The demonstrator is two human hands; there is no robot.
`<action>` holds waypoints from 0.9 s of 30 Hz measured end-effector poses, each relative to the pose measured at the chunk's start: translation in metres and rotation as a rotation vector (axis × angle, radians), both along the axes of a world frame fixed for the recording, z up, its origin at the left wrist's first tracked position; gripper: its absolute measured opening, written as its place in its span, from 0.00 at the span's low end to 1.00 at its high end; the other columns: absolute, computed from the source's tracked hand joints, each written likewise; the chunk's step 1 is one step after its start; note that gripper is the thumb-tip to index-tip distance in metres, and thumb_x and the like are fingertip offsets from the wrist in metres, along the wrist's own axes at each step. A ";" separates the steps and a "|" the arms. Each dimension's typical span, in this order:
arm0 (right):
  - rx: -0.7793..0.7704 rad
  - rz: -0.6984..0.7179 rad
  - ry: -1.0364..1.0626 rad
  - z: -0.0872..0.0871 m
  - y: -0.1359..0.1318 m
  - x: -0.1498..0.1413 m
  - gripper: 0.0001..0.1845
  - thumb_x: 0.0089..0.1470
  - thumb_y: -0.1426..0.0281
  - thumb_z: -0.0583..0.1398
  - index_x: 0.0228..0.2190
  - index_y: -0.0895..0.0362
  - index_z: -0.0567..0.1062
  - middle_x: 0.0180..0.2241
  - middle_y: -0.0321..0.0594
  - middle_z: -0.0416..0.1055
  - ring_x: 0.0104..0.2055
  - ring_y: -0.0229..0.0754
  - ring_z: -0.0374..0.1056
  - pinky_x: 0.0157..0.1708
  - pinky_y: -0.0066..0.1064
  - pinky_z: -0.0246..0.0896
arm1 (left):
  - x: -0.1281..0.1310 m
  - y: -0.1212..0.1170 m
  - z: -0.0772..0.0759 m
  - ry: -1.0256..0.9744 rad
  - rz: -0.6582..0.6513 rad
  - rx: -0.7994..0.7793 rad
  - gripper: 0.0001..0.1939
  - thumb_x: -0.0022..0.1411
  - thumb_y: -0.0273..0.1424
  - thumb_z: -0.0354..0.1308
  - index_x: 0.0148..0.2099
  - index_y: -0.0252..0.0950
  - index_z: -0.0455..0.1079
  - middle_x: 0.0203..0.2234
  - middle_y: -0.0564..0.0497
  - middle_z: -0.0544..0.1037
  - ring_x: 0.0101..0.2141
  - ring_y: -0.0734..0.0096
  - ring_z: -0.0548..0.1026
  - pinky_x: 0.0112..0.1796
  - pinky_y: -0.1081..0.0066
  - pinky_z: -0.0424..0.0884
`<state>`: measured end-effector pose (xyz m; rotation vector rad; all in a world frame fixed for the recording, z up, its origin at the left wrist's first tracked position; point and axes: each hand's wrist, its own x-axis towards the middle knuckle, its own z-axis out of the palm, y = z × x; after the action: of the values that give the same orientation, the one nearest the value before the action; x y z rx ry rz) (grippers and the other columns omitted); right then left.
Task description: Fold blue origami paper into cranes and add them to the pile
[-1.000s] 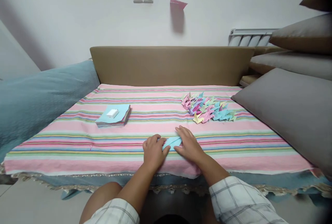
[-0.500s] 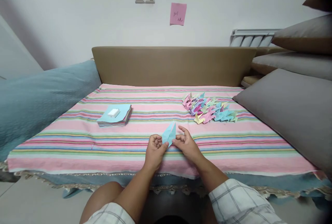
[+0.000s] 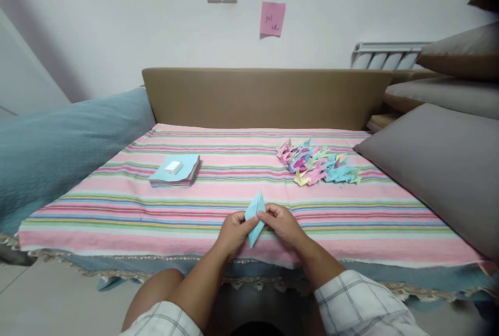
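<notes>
A light blue folded paper (image 3: 254, 210), narrow and diamond-shaped with a split upper tip, is held upright between both hands above the striped cloth. My left hand (image 3: 234, 229) pinches its left edge, thumb across the front. From the other side, my right hand (image 3: 281, 223) grips the right edge, with its thumb close to the left thumb at the middle. The fingers behind the paper are partly hidden. Beyond the right hand lies a group of folded paper cranes (image 3: 312, 163) in pink, purple, yellow, green and blue.
At the left, a stack of square paper (image 3: 159, 175) carries a small white block (image 3: 173, 167). The striped cloth (image 3: 218, 144) covers the seat up to a brown backrest (image 3: 265, 97). Grey cushions (image 3: 440, 164) pile up at the right, a blue armrest (image 3: 78, 144) at the left.
The paper now shows a lower point below the thumbs and looks longer and narrower. My right fingers, raised before, have curled in around it. The view has shifted slightly.
</notes>
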<state>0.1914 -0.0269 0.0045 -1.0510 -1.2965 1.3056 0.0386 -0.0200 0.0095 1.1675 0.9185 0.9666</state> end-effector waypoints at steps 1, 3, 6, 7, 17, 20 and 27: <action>0.019 -0.010 -0.021 0.000 0.000 0.000 0.17 0.45 0.56 0.62 0.25 0.58 0.71 0.20 0.30 0.63 0.23 0.32 0.57 0.25 0.25 0.53 | 0.000 0.000 0.000 0.015 0.000 0.005 0.17 0.43 0.42 0.66 0.27 0.30 0.74 0.19 0.53 0.74 0.22 0.76 0.67 0.27 0.75 0.60; 0.034 -0.024 -0.038 0.000 0.000 0.000 0.18 0.45 0.55 0.61 0.22 0.58 0.70 0.18 0.29 0.61 0.21 0.32 0.55 0.24 0.25 0.51 | -0.001 -0.001 0.000 0.024 -0.027 0.014 0.17 0.44 0.42 0.65 0.28 0.30 0.75 0.20 0.53 0.75 0.22 0.75 0.68 0.27 0.75 0.61; 0.020 -0.017 -0.027 0.001 0.000 -0.001 0.21 0.46 0.52 0.59 0.20 0.58 0.68 0.16 0.28 0.58 0.20 0.31 0.53 0.22 0.25 0.50 | 0.000 -0.002 -0.001 0.016 -0.099 0.040 0.18 0.47 0.42 0.63 0.30 0.31 0.76 0.22 0.50 0.77 0.26 0.70 0.72 0.32 0.72 0.65; 0.016 -0.012 -0.025 0.001 0.000 -0.001 0.21 0.46 0.52 0.59 0.20 0.58 0.68 0.16 0.28 0.58 0.19 0.31 0.53 0.22 0.25 0.50 | 0.000 -0.002 -0.001 0.018 -0.119 0.048 0.18 0.48 0.43 0.63 0.31 0.31 0.76 0.23 0.50 0.78 0.27 0.69 0.72 0.33 0.72 0.66; 0.102 -0.333 -0.036 0.004 0.008 0.011 0.24 0.46 0.54 0.60 0.40 0.58 0.71 0.34 0.40 0.72 0.35 0.40 0.66 0.36 0.32 0.61 | -0.029 0.020 -0.001 0.917 0.419 0.897 0.07 0.55 0.27 0.53 0.34 0.37 0.73 0.30 0.49 0.75 0.34 0.66 0.70 0.36 0.69 0.65; 0.169 -0.424 -0.118 0.006 0.007 0.016 0.21 0.49 0.56 0.58 0.39 0.58 0.71 0.36 0.42 0.73 0.37 0.42 0.67 0.40 0.35 0.61 | -0.031 0.026 -0.011 1.089 0.371 1.095 0.10 0.57 0.24 0.51 0.36 0.38 0.73 0.30 0.48 0.75 0.34 0.65 0.69 0.36 0.66 0.66; 0.502 -0.372 -0.642 0.003 0.001 0.018 0.14 0.56 0.66 0.51 0.40 0.57 0.73 0.39 0.44 0.73 0.43 0.43 0.67 0.45 0.38 0.61 | -0.017 0.008 -0.029 1.157 0.185 1.241 0.13 0.58 0.25 0.50 0.44 0.35 0.72 0.42 0.45 0.76 0.39 0.63 0.70 0.42 0.63 0.67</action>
<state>0.2091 -0.0263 0.0076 -1.3045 -1.6750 0.3240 0.0215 -0.0117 -0.0200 2.9126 1.3368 0.9717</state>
